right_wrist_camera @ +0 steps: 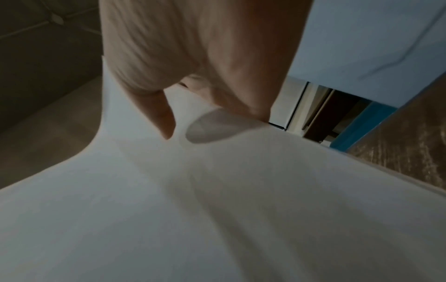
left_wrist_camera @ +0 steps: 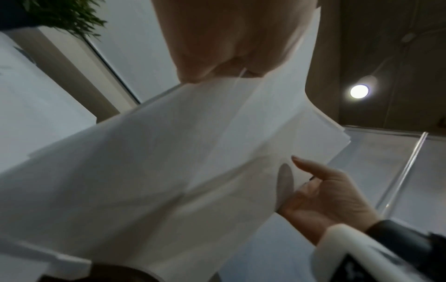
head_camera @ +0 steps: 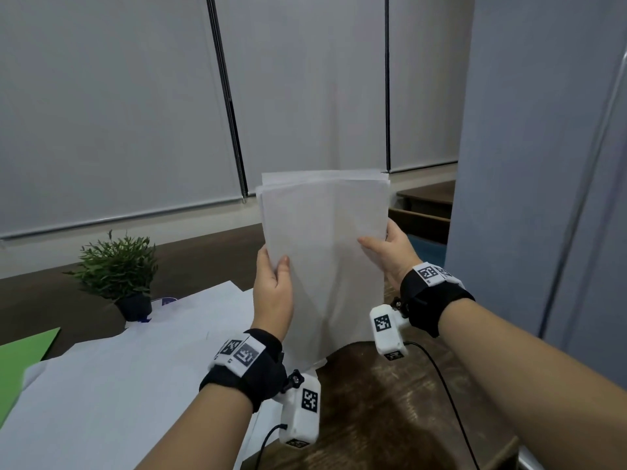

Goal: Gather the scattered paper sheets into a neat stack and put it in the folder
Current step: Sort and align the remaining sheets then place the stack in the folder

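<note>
A stack of white paper sheets [head_camera: 327, 252] stands upright on its lower edge on the wooden table [head_camera: 400, 412], its top edges slightly uneven. My left hand [head_camera: 273, 283] grips the stack's left edge, thumb on the near face. My right hand [head_camera: 390, 251] grips the right edge the same way. The left wrist view shows the stack [left_wrist_camera: 169, 162] from below with my right hand [left_wrist_camera: 323, 198] on its far edge. In the right wrist view the thumb [right_wrist_camera: 164, 118] presses the paper [right_wrist_camera: 217, 209]. More loose white sheets [head_camera: 129, 368] lie on the table at left. A green folder [head_camera: 23, 357] shows at the left edge.
A small potted plant [head_camera: 118, 269] stands at the back left behind the loose sheets. Grey roller blinds [head_camera: 135, 113] cover the window behind. A grey partition [head_camera: 543, 164] rises at the right. Black cables [head_camera: 444, 395] run from the wrist cameras across the table.
</note>
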Demonstrator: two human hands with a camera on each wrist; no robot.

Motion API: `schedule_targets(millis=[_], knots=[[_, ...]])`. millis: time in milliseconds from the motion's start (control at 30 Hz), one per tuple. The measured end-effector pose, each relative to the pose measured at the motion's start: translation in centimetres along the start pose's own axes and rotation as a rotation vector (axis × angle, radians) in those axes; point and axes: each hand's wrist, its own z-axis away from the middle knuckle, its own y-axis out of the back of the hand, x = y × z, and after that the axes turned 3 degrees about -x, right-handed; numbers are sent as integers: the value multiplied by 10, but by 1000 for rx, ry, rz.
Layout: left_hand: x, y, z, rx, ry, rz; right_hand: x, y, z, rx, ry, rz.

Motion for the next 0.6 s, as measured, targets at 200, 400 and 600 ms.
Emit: schedule_targets(millis=[200, 400, 600], knots=[[-18, 3, 2, -47, 127, -36, 5, 6, 2, -11, -56, -34], [-28, 5, 10, -75, 238, -49, 9, 7, 1, -24, -144, 67], [-24, 3, 14, -66, 189, -16, -16, 6, -1, 51, 110, 147]])
